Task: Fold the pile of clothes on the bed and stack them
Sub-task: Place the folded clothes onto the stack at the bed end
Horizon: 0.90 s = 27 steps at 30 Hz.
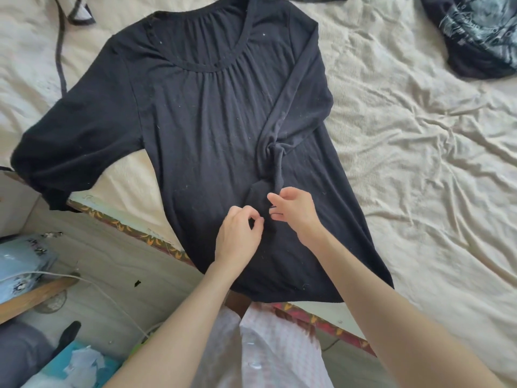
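soft black knit top (201, 130), twisted sleeve (275, 161)

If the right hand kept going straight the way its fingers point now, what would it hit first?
The right hand points left toward the left hand. It would probably first meet the bunched cuff of the black top between them, then the left fingers; depth is unclear.

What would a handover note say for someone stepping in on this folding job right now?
Left hand: fingers curled at the end of the folded-in sleeve; grip unclear.
Right hand: same spot, fingers loosely bent; grip unclear.
Black long-sleeved top lies flat, front up, on the bed; one sleeve is across the body, twisted, the other sleeve spread out.
Dark printed garment lies unfolded at the far corner.
Left: straighten that sleeve, finish folding, start the stack.
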Each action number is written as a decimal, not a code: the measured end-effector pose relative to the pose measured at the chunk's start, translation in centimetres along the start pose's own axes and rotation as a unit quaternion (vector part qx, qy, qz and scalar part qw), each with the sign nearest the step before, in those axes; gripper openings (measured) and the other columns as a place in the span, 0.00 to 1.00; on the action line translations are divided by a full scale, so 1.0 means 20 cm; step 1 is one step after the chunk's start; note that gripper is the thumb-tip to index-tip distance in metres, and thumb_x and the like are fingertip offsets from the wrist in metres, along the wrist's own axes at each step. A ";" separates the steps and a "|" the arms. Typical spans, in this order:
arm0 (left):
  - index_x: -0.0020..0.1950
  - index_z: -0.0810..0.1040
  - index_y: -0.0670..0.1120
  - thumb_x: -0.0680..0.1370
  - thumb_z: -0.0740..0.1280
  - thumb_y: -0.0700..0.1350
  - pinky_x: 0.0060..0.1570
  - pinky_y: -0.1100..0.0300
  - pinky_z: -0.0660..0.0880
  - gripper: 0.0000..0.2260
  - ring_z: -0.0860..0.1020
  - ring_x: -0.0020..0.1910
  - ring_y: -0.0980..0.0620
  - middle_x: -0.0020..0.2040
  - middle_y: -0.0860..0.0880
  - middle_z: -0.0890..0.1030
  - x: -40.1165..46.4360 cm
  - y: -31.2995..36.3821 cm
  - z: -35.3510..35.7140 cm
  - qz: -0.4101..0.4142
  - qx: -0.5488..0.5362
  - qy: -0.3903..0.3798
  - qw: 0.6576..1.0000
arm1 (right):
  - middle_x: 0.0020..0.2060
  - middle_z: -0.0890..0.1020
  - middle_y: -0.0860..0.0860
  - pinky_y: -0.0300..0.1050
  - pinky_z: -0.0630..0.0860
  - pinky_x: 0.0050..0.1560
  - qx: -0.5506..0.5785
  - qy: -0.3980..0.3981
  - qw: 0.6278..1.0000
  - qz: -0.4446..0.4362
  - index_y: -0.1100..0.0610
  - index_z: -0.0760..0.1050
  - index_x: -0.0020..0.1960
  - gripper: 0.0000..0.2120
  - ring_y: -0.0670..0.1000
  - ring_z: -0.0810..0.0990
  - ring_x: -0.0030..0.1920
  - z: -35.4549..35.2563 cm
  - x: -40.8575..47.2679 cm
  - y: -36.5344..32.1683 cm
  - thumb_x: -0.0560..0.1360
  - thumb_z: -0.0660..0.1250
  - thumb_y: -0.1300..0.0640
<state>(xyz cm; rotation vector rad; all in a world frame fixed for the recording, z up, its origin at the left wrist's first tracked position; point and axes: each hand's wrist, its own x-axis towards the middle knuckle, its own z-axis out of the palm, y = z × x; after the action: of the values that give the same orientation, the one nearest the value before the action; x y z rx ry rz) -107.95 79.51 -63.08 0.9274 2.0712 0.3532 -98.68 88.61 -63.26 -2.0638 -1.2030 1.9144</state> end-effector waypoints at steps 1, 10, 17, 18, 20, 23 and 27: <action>0.49 0.76 0.50 0.78 0.65 0.51 0.40 0.65 0.67 0.06 0.77 0.46 0.52 0.49 0.52 0.75 0.01 0.00 -0.01 0.002 -0.021 0.000 1.000 | 0.30 0.73 0.49 0.43 0.81 0.44 0.004 -0.008 1.000 -0.001 0.57 0.67 0.33 0.14 0.47 0.81 0.33 -0.01 0.01 -0.01 0.74 0.68 0.61; 0.49 0.78 0.47 0.77 0.68 0.45 0.41 0.73 0.69 0.04 0.76 0.43 0.60 0.47 0.54 0.78 0.04 -0.04 -0.02 -0.023 -0.118 0.011 0.993 | 0.42 0.84 0.53 0.38 0.78 0.51 0.046 -0.085 0.995 0.006 0.61 0.81 0.49 0.07 0.47 0.83 0.47 -0.05 -0.05 0.05 0.77 0.66 0.59; 0.30 0.74 0.48 0.77 0.61 0.37 0.43 0.61 0.72 0.16 0.77 0.40 0.53 0.33 0.52 0.77 0.03 -0.21 -0.19 -0.164 -0.477 -0.025 0.863 | 0.44 0.84 0.60 0.43 0.79 0.54 0.106 -0.035 0.994 0.011 0.65 0.80 0.47 0.09 0.53 0.83 0.48 -0.13 -0.11 0.12 0.78 0.64 0.60; 0.30 0.72 0.47 0.77 0.61 0.38 0.45 0.59 0.70 0.15 0.75 0.42 0.53 0.34 0.51 0.76 0.03 -0.25 -0.21 -0.180 -0.493 -0.006 0.851 | 0.42 0.84 0.59 0.43 0.79 0.53 0.107 -0.050 0.993 0.014 0.63 0.79 0.46 0.08 0.52 0.84 0.47 -0.14 -0.13 0.14 0.78 0.64 0.60; 0.37 0.74 0.45 0.78 0.62 0.43 0.49 0.60 0.68 0.10 0.74 0.46 0.55 0.41 0.53 0.76 0.02 -0.31 -0.25 -0.192 -0.423 0.009 0.885 | 0.42 0.84 0.58 0.42 0.80 0.50 0.100 -0.081 0.991 0.036 0.61 0.78 0.45 0.07 0.52 0.84 0.45 -0.12 -0.15 0.16 0.78 0.63 0.60; 0.43 0.74 0.54 0.80 0.62 0.46 0.37 0.74 0.70 0.07 0.76 0.39 0.67 0.42 0.56 0.79 0.00 -0.37 -0.27 -0.129 -0.252 0.018 0.959 | 0.47 0.84 0.60 0.43 0.80 0.50 0.080 -0.113 0.987 0.086 0.62 0.77 0.49 0.05 0.53 0.84 0.48 -0.07 -0.15 0.19 0.78 0.63 0.62; 0.42 0.73 0.56 0.79 0.63 0.46 0.33 0.72 0.70 0.07 0.74 0.33 0.67 0.36 0.57 0.78 0.01 -0.41 -0.31 -0.091 -0.217 0.070 0.969 | 0.53 0.81 0.61 0.44 0.79 0.50 0.177 -0.084 0.974 0.111 0.62 0.73 0.56 0.08 0.55 0.82 0.50 -0.02 -0.08 0.14 0.79 0.63 0.60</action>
<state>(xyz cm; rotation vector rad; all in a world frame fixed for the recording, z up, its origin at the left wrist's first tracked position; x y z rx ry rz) -116.89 74.48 -63.75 0.4570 2.0650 0.7556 -96.81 85.85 -63.42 -1.9437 -0.6076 2.2436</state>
